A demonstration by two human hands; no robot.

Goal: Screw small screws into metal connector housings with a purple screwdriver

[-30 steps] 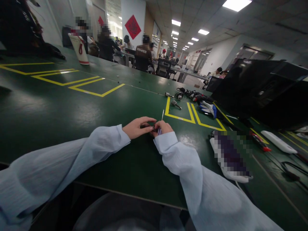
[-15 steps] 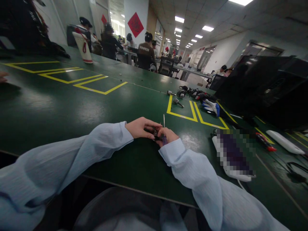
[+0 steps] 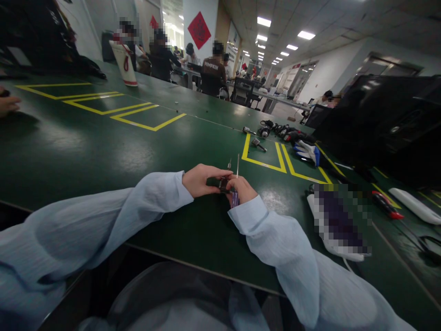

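Observation:
My hands meet over the green table in the middle of the view. My left hand (image 3: 201,180) grips a small dark metal part (image 3: 223,185) between thumb and fingers; a thin metal shaft pokes up past the fingertips. My right hand (image 3: 246,190) is closed round a screwdriver (image 3: 235,199) with a purple striped handle, its bare shaft pointing up and away. The right fingers also touch the metal part. Fingers hide much of that part, so its exact kind cannot be made out.
Beyond my hands, a metal piece with a shaft (image 3: 258,145) lies inside yellow tape. Near it are blue-white gloves (image 3: 306,152) and a red-black tool (image 3: 386,205). A blurred-out device (image 3: 319,225) lies right. A paper cup (image 3: 126,64) stands far left; another person's hand (image 3: 8,103) rests left.
The metal part has turned or risen in my fingers, so its thin shaft now shows above the left hand. The screwdriver stays in my right hand. The camera view has shifted slightly.

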